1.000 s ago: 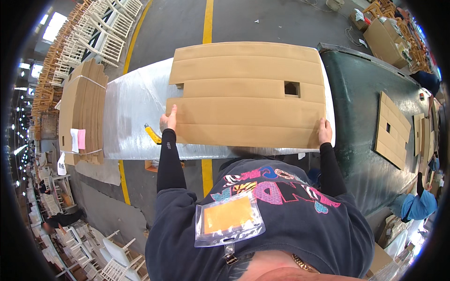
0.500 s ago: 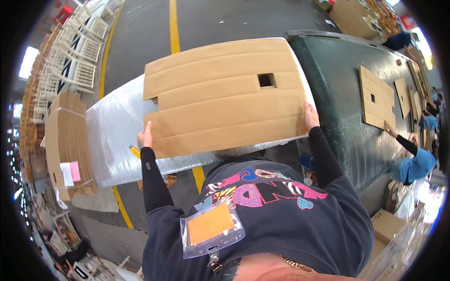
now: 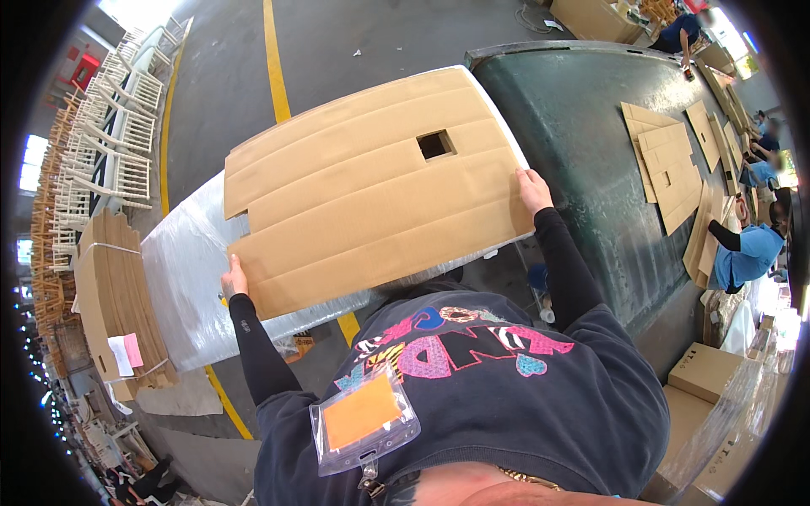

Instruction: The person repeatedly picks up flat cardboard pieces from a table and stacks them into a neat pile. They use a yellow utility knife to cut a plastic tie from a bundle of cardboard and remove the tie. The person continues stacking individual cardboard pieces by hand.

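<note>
A wide brown cardboard sheet (image 3: 354, 198) lies level in front of me, creased along its length. It has a square hole towards its right side and a notch in its left edge. My left hand (image 3: 234, 277) grips the near left corner, and my right hand (image 3: 533, 191) has the right edge, fingers curled over it. Below the sheet is a work surface wrapped in clear plastic (image 3: 190, 253). Whether the sheet rests on it or on other sheets underneath cannot be told.
A strapped stack of cardboard (image 3: 118, 295) stands at the left, with white chairs (image 3: 105, 160) beyond. To the right is a dark green table (image 3: 557, 143) bearing cut cardboard pieces (image 3: 671, 173). A co-worker in blue (image 3: 747, 257) handles cardboard there. Boxes (image 3: 704, 371) sit at lower right.
The sheet and both my hands appear further left, the sheet's right side angled further away, as the whole view shifts. On the green table, another cardboard piece now overlaps the first.
</note>
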Available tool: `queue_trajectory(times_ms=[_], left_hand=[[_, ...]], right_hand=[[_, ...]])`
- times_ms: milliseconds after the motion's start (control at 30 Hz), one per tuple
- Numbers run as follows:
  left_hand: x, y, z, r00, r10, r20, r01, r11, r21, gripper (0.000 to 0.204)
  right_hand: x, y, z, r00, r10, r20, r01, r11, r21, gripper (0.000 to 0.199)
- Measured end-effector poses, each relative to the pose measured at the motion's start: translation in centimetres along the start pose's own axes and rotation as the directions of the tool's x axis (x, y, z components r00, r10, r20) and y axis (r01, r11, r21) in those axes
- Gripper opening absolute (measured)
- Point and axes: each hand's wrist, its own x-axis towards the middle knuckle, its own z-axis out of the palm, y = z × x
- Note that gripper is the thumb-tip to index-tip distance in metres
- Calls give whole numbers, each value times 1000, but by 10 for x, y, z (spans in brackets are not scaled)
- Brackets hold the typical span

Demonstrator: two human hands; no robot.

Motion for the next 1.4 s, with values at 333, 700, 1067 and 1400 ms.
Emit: queue_trajectory(times_ms=[333, 700, 1067, 1400], left_hand=[[-14, 10, -15, 930, 196, -310, -364, 604, -709, 48], [-16, -2, 20, 956, 293, 0, -154, 503, -851, 68], [-6, -50, -6, 992, 129, -3, -123, 937, -326, 72], [-154, -27, 32, 292, 951, 98, -956, 287, 64, 92]], right_hand=[[5, -39, -18, 913, -382, -140, 359, 596, 718, 28], [20, 14, 29, 896, -439, 67, 250, 622, 742, 56], [-41, 5, 20, 984, -149, 100, 92, 899, 428, 48], [-44, 33, 29, 922, 195, 335, -283, 929, 238, 60]])
